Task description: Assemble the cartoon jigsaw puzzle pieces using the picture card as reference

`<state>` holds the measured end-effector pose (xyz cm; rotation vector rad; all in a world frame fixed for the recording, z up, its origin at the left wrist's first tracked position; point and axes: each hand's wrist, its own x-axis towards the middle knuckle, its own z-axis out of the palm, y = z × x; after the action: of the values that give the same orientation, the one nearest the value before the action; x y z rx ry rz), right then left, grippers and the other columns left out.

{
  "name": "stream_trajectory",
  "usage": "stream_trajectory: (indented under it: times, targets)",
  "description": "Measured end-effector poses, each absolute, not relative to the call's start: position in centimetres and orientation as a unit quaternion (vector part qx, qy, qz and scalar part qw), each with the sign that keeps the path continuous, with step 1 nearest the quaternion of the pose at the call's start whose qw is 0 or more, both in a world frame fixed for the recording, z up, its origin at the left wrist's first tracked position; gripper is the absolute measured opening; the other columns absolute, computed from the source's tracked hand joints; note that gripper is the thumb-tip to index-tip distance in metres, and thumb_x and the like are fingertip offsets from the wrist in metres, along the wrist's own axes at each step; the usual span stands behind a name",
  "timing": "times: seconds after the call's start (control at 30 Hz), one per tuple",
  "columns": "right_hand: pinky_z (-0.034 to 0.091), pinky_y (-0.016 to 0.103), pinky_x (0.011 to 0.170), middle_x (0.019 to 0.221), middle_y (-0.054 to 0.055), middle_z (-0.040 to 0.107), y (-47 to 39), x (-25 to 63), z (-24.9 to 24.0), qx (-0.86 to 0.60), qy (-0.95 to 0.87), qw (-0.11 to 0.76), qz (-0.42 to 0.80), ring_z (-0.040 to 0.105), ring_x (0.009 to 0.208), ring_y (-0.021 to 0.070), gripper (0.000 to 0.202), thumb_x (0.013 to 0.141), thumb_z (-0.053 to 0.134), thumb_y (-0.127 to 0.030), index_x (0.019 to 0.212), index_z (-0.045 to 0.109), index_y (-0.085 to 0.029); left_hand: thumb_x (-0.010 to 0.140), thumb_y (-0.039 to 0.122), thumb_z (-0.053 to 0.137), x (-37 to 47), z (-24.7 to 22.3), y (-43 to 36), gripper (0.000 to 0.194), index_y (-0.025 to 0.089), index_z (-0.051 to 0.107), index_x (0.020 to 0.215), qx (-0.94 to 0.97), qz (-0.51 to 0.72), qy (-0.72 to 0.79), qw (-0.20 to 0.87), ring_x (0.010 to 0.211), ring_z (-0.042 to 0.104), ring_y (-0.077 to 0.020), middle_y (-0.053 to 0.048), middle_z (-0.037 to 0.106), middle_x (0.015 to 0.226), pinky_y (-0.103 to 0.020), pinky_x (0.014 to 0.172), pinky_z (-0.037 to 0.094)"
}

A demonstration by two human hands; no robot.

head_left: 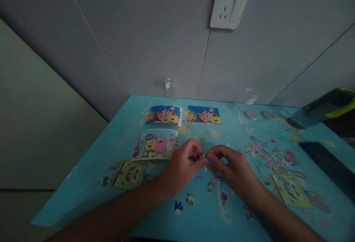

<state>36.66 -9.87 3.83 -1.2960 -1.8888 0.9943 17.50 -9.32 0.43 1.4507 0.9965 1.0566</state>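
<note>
Jigsaw piece [203, 155], light blue and largely covered by fingertips, is the item under inspection. Through the head view I find it just above the tabletop, between the two hands, near the middle of the table. My left hand [187, 160] pinches it between thumb and forefinger. My right hand [231, 162] meets it from the other side, thumb and forefinger drawn together on it; I cannot tell whether it is one piece or two joined.

Below the hands I record loose pieces [213, 185] on the turquoise tablecloth [91, 179]. Nearer the front edge lie a dark blue and white piece [178, 207] and, just beside it, a pale piece [190, 199]. To the right of the right hand I note a spread pile of mixed pieces [273, 155].

Left of the left hand lies a SpongeBob and Patrick picture card [155, 144]. Behind it is a curved blue picture card [162, 114], and beside that a flat picture [205, 114] of matching design. Along the wall I log a clear container [170, 90] and two round silvery lids [251, 114]. At far right are a dark bottle with lime-green trim [313, 110] and a dark flat slab [328, 164]. Above is a wall socket [231, 3].
</note>
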Motion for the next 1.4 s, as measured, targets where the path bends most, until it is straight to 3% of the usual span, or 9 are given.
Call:
stream_trajectory:
  times: [0.17, 0.3, 0.37, 0.5, 0.73, 1.03, 1.4]
  targets:
    - [0.045, 0.026, 0.067, 0.08, 0.0, 0.065, -9.8, 36.6, 3.9, -0.5, -0.701, 0.301, 0.409, 0.057, 0.074, 0.0152, 0.025, 0.1, 0.056, -0.041, 0.088, 0.067, -0.022, 0.087, 0.023, 0.074, 17.6, 0.5, -9.5, 0.02, 0.02, 0.058, 0.098, 0.62, 0.441, 0.409, 0.503, 0.079, 0.063, -0.0121, 0.003, 0.063, 0.083, -0.025, 0.073, 0.05]
    - [0.044, 0.026, 0.063, 0.079, 0.001, 0.063, -9.4, 37.0, 4.1, -0.515, -0.698, 0.292, 0.403, 0.054, 0.072, 0.0152, 0.031, 0.1, 0.054, -0.045, 0.086, 0.067, -0.021, 0.089, 0.027, 0.072, 17.6, 0.7, -9.5, 0.036, 0.023, 0.055, 0.121, 0.634, 0.453, 0.393, 0.489, 0.084, 0.068, -0.014, -0.001, 0.068, 0.096, -0.028, 0.076, 0.054]
    - [0.044, 0.026, 0.064, 0.079, 0.001, 0.062, -8.9, 37.7, 4.2, -0.528, -0.695, 0.295, 0.388, 0.054, 0.071, 0.0155, 0.033, 0.099, 0.054, -0.048, 0.087, 0.067, -0.02, 0.094, 0.028, 0.065, 17.3, 0.7, -9.2, 0.034, 0.024, 0.053, 0.126, 0.652, 0.465, 0.405, 0.441, 0.084, 0.068, -0.0136, -0.002, 0.069, 0.103, -0.028, 0.075, 0.054]
    - [0.045, 0.026, 0.065, 0.079, 0.002, 0.061, -7.3, 39.6, 4.2, -0.554, -0.683, 0.299, 0.369, 0.055, 0.073, 0.0164, 0.037, 0.097, 0.055, -0.054, 0.087, 0.067, -0.02, 0.098, 0.021, 0.055, 16.6, 0.8, -8.4, 0.009, 0.019, 0.062, 0.103, 0.749, 0.434, 0.42, 0.273, 0.087, 0.064, -0.0154, -0.004, 0.067, 0.097, -0.031, 0.081, 0.052]
    - [0.043, 0.027, 0.061, 0.072, 0.002, 0.061, -3.6, 41.5, 3.7, -0.585, -0.695, 0.244, 0.341, 0.054, 0.067, 0.0169, 0.043, 0.093, 0.055, -0.06, 0.083, 0.068, -0.019, 0.1, 0.023, 0.051, 16.3, 0.8, -8.4, 0.015, 0.018, 0.063, 0.094, 0.889, 0.289, 0.35, 0.058, 0.088, 0.059, -0.0197, -0.003, 0.064, 0.088, -0.037, 0.083, 0.046]
    - [0.037, 0.03, 0.057, 0.068, 0.003, 0.063, 0.6, 41.9, 2.7, -0.569, -0.767, 0.113, 0.274, 0.052, 0.062, 0.017, 0.047, 0.093, 0.048, -0.056, 0.079, 0.07, -0.018, 0.099, 0.022, 0.051, 16.3, 0.9, -8.6, 0.016, 0.018, 0.064, 0.09, 0.905, 0.264, 0.329, 0.048, 0.086, 0.055, -0.0196, -0.003, 0.063, 0.085, -0.037, 0.077, 0.041]
    - [0.038, 0.031, 0.059, 0.073, 0.006, 0.068, 1.0, 41.9, 2.0, -0.572, -0.782, 0.095, 0.231, 0.056, 0.063, 0.0177, 0.039, 0.093, 0.053, -0.05, 0.078, 0.071, -0.018, 0.1, 0.023, 0.051, 16.3, 0.9, -8.9, 0.016, 0.018, 0.063, 0.09, 0.908, 0.257, 0.328, 0.05, 0.087, 0.053, -0.0199, -0.002, 0.062, 0.086, -0.038, 0.077, 0.038]
